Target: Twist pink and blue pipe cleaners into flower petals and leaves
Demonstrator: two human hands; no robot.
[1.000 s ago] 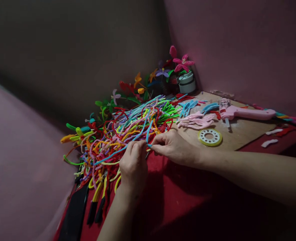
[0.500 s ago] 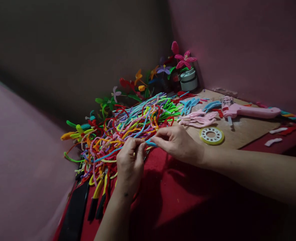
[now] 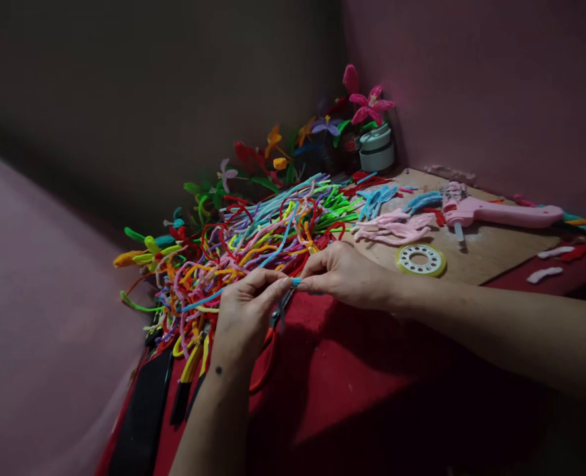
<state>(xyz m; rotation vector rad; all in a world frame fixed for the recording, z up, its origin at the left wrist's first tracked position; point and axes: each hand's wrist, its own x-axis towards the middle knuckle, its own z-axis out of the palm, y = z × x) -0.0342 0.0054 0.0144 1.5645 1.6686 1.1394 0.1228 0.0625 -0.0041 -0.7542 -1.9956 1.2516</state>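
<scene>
A blue pipe cleaner point(image 3: 297, 281) is pinched between my two hands, only a short bit of it showing between the fingertips. My left hand point(image 3: 248, 307) closes thumb and fingers on one end. From the other side my right hand point(image 3: 340, 277) grips it, fingertips almost meeting those of the left. Below the left hand lie scissors with orange-red handles point(image 3: 271, 357), partly hidden by that hand and wrist. Right behind both hands spreads a tangled heap of many-coloured pipe cleaners point(image 3: 263, 231).
A pink glue gun point(image 3: 501, 213) rests on a wooden board point(image 3: 491, 259) beside a tape roll point(image 3: 420, 260) and bent pink pipe cleaners point(image 3: 395, 227). Pipe-cleaner flowers point(image 3: 372, 104) and a pale jar point(image 3: 376, 149) stand behind. A black flat object point(image 3: 141, 413) lies at left.
My hands have come closer together, so less of the blue pipe cleaner shows between them. My left hand has shifted left and turned, uncovering the scissors. The view has tilted slightly.
</scene>
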